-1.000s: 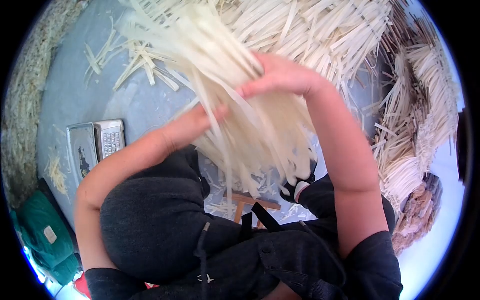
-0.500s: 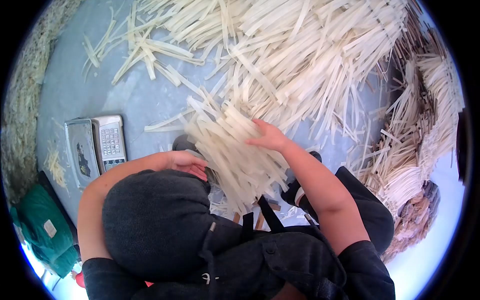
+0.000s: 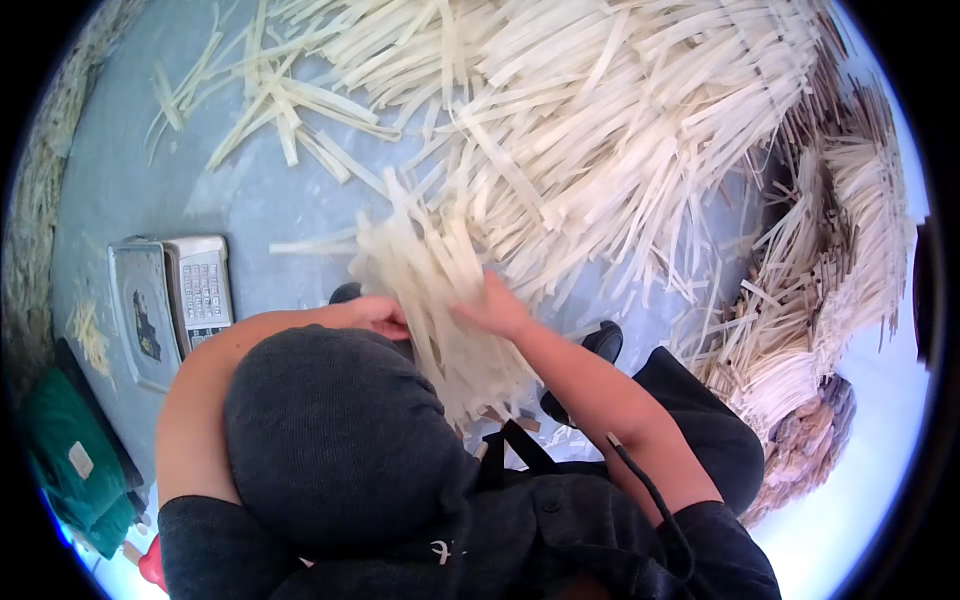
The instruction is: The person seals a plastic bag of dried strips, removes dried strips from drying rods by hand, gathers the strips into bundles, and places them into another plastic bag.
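Note:
A loose bundle of pale, flat strips (image 3: 432,275) stands tilted between my hands, its outline smeared by motion. My right hand (image 3: 497,308) grips its right side, thumb and fingers pressed against the strips. On the left, my left hand (image 3: 378,316) has its fingers curled in at the bundle's edge; some fingertips are hidden behind the strips. A large spread of similar pale strips (image 3: 600,130) covers the floor just beyond the bundle.
A scale with a keypad (image 3: 200,290) sits on the grey floor at left. Darker-ended strips (image 3: 800,290) are heaped along the right. A green bag (image 3: 80,465) lies at lower left. A dark-clothed knee (image 3: 335,430) rises close in front, and a black shoe (image 3: 600,343) shows beside the bundle.
My left hand has moved up from open beside the bundle to its left edge, with fingers curled. My right hand and the bundle have shifted left, and the bundle is narrower.

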A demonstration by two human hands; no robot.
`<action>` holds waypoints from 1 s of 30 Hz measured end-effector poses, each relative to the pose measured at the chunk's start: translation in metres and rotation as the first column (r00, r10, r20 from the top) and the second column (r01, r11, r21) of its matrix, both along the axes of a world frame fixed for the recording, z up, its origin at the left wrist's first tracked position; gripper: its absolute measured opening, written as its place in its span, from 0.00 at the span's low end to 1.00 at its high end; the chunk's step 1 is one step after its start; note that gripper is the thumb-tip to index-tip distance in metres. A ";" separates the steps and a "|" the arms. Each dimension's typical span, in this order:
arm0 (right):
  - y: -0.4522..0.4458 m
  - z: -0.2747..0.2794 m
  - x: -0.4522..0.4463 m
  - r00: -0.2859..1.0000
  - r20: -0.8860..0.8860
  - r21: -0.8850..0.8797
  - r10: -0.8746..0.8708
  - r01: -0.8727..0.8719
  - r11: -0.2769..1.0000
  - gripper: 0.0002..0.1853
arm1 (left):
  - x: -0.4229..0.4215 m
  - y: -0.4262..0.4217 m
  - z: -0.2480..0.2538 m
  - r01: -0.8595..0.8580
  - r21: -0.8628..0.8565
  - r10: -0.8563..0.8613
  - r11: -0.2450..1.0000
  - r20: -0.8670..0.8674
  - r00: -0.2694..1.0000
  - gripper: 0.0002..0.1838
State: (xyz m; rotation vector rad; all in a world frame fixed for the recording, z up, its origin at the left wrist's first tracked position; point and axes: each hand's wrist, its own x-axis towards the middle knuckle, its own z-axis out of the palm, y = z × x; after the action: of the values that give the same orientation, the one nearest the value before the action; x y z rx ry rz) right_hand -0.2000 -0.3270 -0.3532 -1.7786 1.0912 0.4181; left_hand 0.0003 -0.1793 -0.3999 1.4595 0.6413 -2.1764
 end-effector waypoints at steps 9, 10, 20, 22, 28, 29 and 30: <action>-0.074 0.073 0.076 0.922 -0.086 0.134 0.377 -0.364 0.921 0.47 | 0.053 -0.022 0.057 0.174 -0.342 -0.095 0.923 0.235 0.967 0.24; -0.079 0.088 0.082 0.840 -0.130 0.144 0.527 -0.509 0.848 0.45 | 0.053 -0.019 0.056 0.296 -0.305 -0.225 0.905 0.248 0.942 0.24; -0.104 0.050 0.165 0.978 0.149 -0.419 0.148 -0.073 0.905 0.47 | 0.156 0.030 -0.014 -0.470 -0.399 0.610 0.787 0.396 0.686 0.15; -0.094 0.022 0.181 0.986 0.059 -0.596 0.154 -0.089 0.798 0.48 | 0.164 0.013 -0.001 -0.559 -0.411 0.693 0.720 0.407 0.594 0.14; -0.090 0.055 0.204 0.969 0.233 0.228 0.085 -0.139 0.964 0.23 | 0.193 -0.017 -0.011 -0.633 -0.266 0.662 0.727 0.516 0.543 0.18; -0.088 0.064 0.203 0.970 0.226 0.224 0.087 -0.138 0.965 0.23 | 0.198 -0.019 -0.015 -0.608 -0.229 0.623 0.761 0.522 0.583 0.20; -0.084 0.075 0.200 0.927 0.375 0.230 0.030 -0.125 0.965 0.16 | 0.202 -0.020 -0.020 -0.609 -0.229 0.625 0.760 0.516 0.586 0.20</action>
State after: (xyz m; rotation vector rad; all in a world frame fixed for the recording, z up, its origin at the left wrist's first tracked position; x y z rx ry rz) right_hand 0.0004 -0.4114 -0.2785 -1.5962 0.6718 0.2416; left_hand 0.2021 -0.1995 -0.4201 1.4676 0.7433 -1.1200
